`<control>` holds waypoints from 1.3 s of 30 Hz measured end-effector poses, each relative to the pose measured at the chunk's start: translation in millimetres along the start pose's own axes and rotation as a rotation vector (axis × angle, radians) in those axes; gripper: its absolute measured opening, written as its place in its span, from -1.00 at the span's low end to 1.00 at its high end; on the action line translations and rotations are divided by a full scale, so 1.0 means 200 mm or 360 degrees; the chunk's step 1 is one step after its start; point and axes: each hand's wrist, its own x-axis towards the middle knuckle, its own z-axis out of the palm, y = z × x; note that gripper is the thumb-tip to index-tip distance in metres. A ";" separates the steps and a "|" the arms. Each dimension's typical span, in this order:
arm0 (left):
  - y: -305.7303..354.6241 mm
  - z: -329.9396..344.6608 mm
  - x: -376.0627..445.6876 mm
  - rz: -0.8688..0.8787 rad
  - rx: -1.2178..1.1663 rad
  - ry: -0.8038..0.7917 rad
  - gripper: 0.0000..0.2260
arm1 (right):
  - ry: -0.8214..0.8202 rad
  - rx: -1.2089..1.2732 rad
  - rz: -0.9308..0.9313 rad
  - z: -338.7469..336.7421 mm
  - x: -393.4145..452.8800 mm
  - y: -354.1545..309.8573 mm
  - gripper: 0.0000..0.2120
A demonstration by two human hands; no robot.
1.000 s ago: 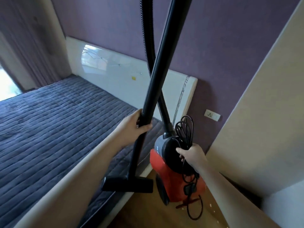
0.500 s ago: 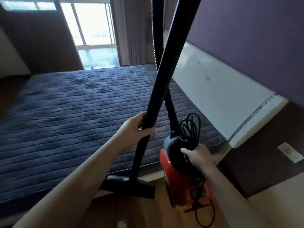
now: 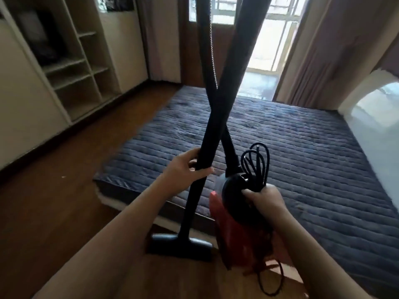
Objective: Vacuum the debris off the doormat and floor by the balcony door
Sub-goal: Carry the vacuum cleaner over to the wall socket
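Left hand: we see the left hand [image 3: 190,167] wrapped round the black wand [image 3: 218,117], fingers curled behind it and the thumb lying across its front.
Right hand: we see the right hand [image 3: 264,196] gripping the top handle of the vacuum cleaner [image 3: 235,219], with the coiled cord [image 3: 257,165] caught under the same fingers.
Vacuum cleaner: red body with a black top, held off the floor [image 3: 54,201] at lower centre, just right of the wand; its outline is blurred.
Wand: it slopes from the top of the view down to the floor head [image 3: 179,244], which hangs low over the wood at the near corner of the mattress [image 3: 302,160]; we cannot tell whether it touches the floor.
Hose: the ribbed black hose [image 3: 207,50] drops from the top edge, crosses behind the wand and joins the cleaner's top.
Cord: loops stand up above the right hand; a loose length dangles below the red body.
Mattress: dark quilted cover, lying low on the floor, filling the middle and right.
Balcony door: glass door [image 3: 267,46] in bright light beyond the far edge of the mattress, well apart from the cleaner; curtain [image 3: 328,50] to its right.
Shelves: open shelves [image 3: 71,61] along the left wall.
Doormat: we cannot make one out.
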 end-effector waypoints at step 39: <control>-0.71 -2.32 -0.18 -0.0411 0.0381 0.1479 -0.69 | -0.1232 0.0090 -0.0893 2.22 0.61 -2.25 -0.87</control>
